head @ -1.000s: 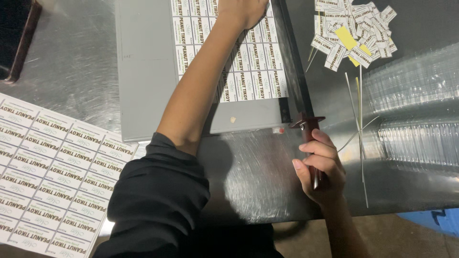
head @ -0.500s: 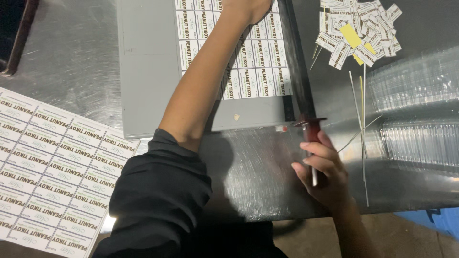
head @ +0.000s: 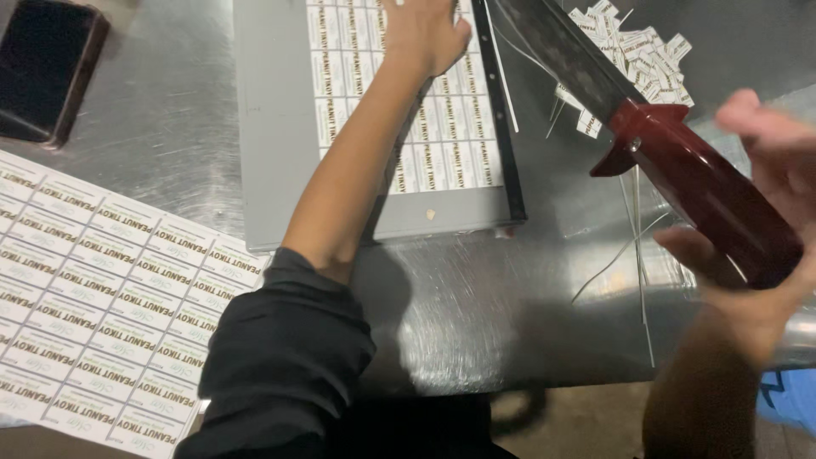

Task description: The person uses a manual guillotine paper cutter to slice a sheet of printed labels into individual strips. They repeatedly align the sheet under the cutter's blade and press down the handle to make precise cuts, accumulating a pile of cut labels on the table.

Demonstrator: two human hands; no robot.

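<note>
My left hand lies flat on a sheet of printed labels that rests on the grey board of a paper cutter. The cutter's blade arm is lifted off the board and angled up to the right. My right hand, blurred, is wrapped around its dark red handle.
A second sheet of printed labels lies at the left on the metal table. A black phone sits at the top left. A pile of cut labels and thin paper strips lie to the right of the cutter.
The blade arm was down along the board's right edge; my right hand has now raised it by the handle. My left hand stays on the label sheet.
</note>
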